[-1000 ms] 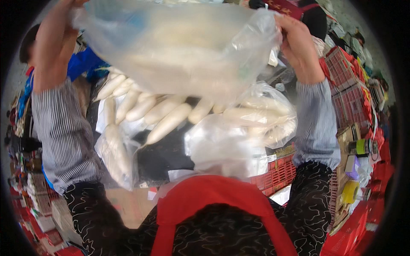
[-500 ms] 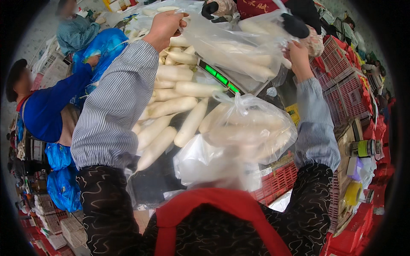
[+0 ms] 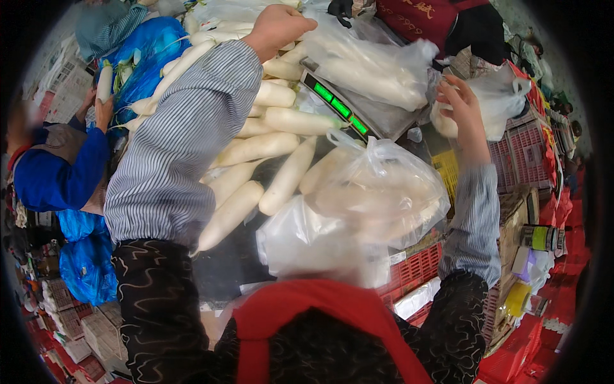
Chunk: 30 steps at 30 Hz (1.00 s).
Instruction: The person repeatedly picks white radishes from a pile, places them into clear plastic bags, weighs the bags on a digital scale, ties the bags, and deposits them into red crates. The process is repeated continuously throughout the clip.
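Note:
A clear plastic bag of white radishes (image 3: 368, 67) lies on the metal platform of a digital scale (image 3: 336, 105) with green lit displays. My left hand (image 3: 281, 31) is closed at the bag's far left end, its fingertips pinched by the film. My right hand (image 3: 460, 109) is raised right of the scale, fingers apart and holding nothing. Just beyond it is another bagged bundle (image 3: 492, 96). Loose white radishes (image 3: 256, 147) are heaped left of the scale. Nearer me sits a tied clear bag of radishes (image 3: 390, 192), beside a stack of thin plastic bags (image 3: 307, 243).
At the far side stands a person in a dark red apron (image 3: 409, 22). On the left, a person in blue sleeves (image 3: 57, 166) holds a radish near blue plastic bags (image 3: 153, 45). Red crates (image 3: 527, 150) and a jar (image 3: 540, 238) line the right side.
The bag has come down flatter onto the scale. My right hand has let go of its edge and opened. A bundle now shows beyond it, and the person on the left has lifted a radish.

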Each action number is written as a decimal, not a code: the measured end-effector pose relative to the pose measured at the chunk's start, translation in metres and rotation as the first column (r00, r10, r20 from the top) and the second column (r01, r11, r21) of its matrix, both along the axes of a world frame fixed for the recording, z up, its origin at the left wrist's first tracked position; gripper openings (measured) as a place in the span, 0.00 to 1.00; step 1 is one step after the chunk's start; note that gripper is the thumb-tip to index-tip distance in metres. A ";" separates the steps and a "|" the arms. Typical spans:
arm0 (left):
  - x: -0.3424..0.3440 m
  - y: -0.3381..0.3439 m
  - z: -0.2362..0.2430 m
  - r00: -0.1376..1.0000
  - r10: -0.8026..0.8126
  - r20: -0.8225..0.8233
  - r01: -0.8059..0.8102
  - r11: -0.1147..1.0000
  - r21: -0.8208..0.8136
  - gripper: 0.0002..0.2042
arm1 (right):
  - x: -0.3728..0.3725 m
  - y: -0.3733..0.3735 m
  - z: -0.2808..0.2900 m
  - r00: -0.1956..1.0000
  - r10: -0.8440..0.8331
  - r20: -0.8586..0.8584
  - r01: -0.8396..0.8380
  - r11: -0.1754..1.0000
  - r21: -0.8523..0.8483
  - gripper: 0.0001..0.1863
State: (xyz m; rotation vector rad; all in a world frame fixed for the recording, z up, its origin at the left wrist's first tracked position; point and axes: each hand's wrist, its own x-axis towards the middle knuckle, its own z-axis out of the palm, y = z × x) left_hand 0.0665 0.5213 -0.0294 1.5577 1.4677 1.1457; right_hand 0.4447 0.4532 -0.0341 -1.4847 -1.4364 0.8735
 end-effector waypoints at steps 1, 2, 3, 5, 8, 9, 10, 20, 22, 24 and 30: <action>0.000 0.002 -0.001 0.999 0.004 -0.032 -0.005 1.000 -0.029 0.09 | 0.000 -0.005 -0.001 1.000 -0.010 0.006 0.010 1.000 0.024 0.33; 0.001 0.003 -0.003 0.997 -0.004 -0.071 0.007 0.999 0.049 0.10 | 0.000 -0.009 -0.002 1.000 -0.004 0.017 0.003 0.999 0.051 0.33; 0.001 0.006 -0.004 0.994 -0.009 -0.111 0.023 0.992 0.126 0.10 | -0.001 -0.013 -0.002 0.999 -0.033 0.037 0.033 0.999 0.012 0.29; 0.002 0.012 -0.008 0.988 0.011 -0.153 0.020 0.979 0.201 0.11 | -0.007 -0.020 -0.002 0.998 -0.033 0.045 0.034 0.999 -0.013 0.28; 0.004 0.029 -0.014 0.991 0.068 -0.112 -0.050 0.986 0.157 0.13 | -0.029 -0.029 0.009 0.994 0.057 -0.090 -0.058 0.998 -0.008 0.25; 0.004 0.037 -0.016 0.994 0.087 -0.068 -0.079 0.990 0.113 0.13 | -0.039 -0.032 0.016 0.984 0.100 -0.149 -0.101 0.995 0.004 0.25; 0.005 0.045 -0.018 0.994 0.105 -0.026 -0.103 0.992 0.067 0.14 | -0.048 -0.035 0.025 0.974 0.089 -0.210 -0.091 0.996 0.000 0.24; -0.039 0.101 -0.016 0.978 0.104 0.181 -0.126 0.986 0.112 0.13 | -0.081 -0.069 0.121 0.876 0.480 0.057 -0.446 0.756 0.480 0.22; -0.055 0.097 -0.013 0.982 0.145 0.121 -0.157 0.983 0.096 0.12 | -0.073 -0.064 0.120 0.908 0.411 0.078 -0.390 0.764 0.514 0.21; -0.064 0.092 -0.013 0.980 0.176 0.095 -0.184 0.980 0.075 0.12 | -0.067 -0.051 0.112 0.964 0.263 0.051 -0.251 0.822 0.511 0.19; -0.054 0.097 -0.024 0.992 0.097 0.081 -0.100 0.994 0.034 0.15 | -0.045 -0.002 0.074 0.990 0.138 0.013 -0.137 0.962 0.235 0.14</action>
